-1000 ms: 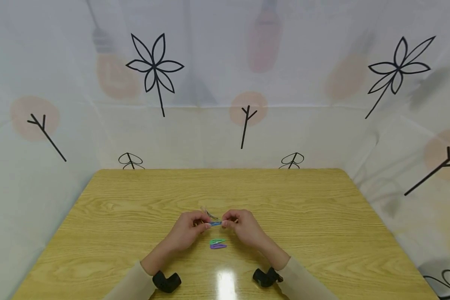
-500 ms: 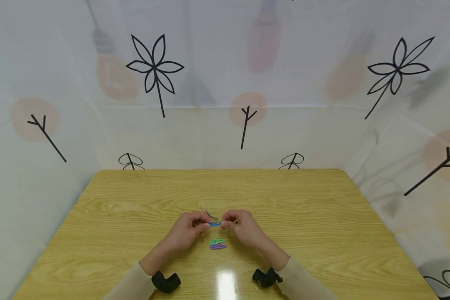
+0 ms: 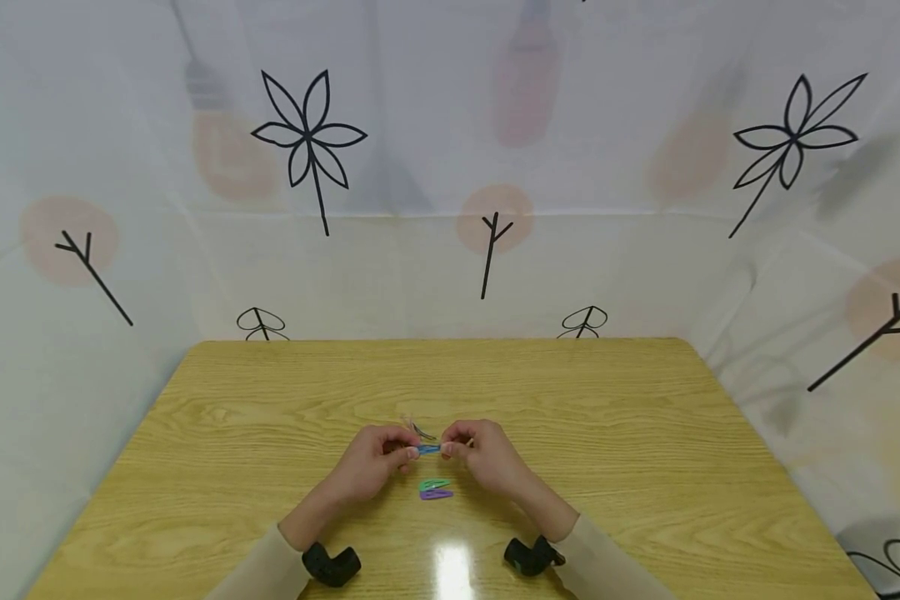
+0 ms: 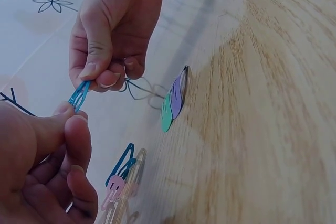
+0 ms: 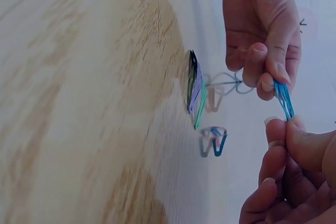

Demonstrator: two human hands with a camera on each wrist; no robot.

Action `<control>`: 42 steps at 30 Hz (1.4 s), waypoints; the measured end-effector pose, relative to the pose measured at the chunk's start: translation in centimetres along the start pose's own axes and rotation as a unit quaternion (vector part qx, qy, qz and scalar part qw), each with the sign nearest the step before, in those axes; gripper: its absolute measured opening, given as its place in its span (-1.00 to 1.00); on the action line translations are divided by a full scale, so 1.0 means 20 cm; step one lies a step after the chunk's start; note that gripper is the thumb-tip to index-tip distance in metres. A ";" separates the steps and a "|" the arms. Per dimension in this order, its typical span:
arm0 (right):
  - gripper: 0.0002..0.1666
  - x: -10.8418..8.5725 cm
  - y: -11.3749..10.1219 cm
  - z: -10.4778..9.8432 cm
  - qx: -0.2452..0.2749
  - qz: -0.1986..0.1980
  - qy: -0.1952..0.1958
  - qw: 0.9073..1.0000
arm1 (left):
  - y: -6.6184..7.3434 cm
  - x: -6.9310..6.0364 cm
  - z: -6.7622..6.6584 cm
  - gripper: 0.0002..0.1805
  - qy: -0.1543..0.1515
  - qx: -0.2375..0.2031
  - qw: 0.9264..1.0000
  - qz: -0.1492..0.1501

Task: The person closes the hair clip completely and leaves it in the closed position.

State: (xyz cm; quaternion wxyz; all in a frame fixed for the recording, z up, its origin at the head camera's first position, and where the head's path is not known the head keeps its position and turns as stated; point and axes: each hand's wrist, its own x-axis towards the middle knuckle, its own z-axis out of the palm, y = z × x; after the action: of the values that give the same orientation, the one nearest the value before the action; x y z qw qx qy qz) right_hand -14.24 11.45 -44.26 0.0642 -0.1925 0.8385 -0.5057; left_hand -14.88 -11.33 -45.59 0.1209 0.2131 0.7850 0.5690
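Hardly anything has moved since the earlier frame: the left hand (image 3: 371, 462), the right hand (image 3: 489, 457) and the blue clip (image 3: 429, 449) sit a tiny bit further left in the head view, and the wall drawings (image 3: 307, 135) have slipped a bit too, so maybe the head just turned. The blue clip is held between the 2 hands, low in the middle of the head view. The left hand pinches 1 end with thumb and fingertip, and the right hand pinches the other end the same way. Only the tips hold it, and it looks thin and smooth, so if 1 hand pulls or twists too hard, it could slip out. If it is springy, it might snap and nip a finger, and too much bending could leave it crooked. If it drops, it may fall on the green clip (image 3: 435, 483) and purple clip (image 3: 437, 494) just below it in the frame. Or it may land by the pink clip (image 4: 116, 183), at the bottom of the left wrist view, where a dark blue clip (image 4: 119, 162) lies, and those 2 could get mixed up.
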 end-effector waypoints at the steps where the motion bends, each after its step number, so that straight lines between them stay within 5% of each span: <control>1: -0.84 0.00 0.00 0.00 -0.002 0.001 0.000 1.000 | 0.00 0.00 0.00 -0.88 0.001 -0.003 1.000 -0.001; 31: -0.85 0.01 0.00 -0.01 0.000 -0.005 -0.014 1.000 | -0.02 0.00 -0.02 -0.85 -0.014 -0.044 0.999 0.013; 42: -0.85 0.01 0.03 -0.02 0.007 0.015 -0.015 1.000 | 0.00 0.00 0.00 -0.87 -0.017 -0.044 0.999 -0.004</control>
State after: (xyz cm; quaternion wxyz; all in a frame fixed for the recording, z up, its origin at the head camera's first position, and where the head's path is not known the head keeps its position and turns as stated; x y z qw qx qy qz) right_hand -14.80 11.99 -44.58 0.0858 -0.1867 0.8365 -0.5079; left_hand -14.96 -11.34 -45.67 0.1458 0.2141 0.7577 0.5990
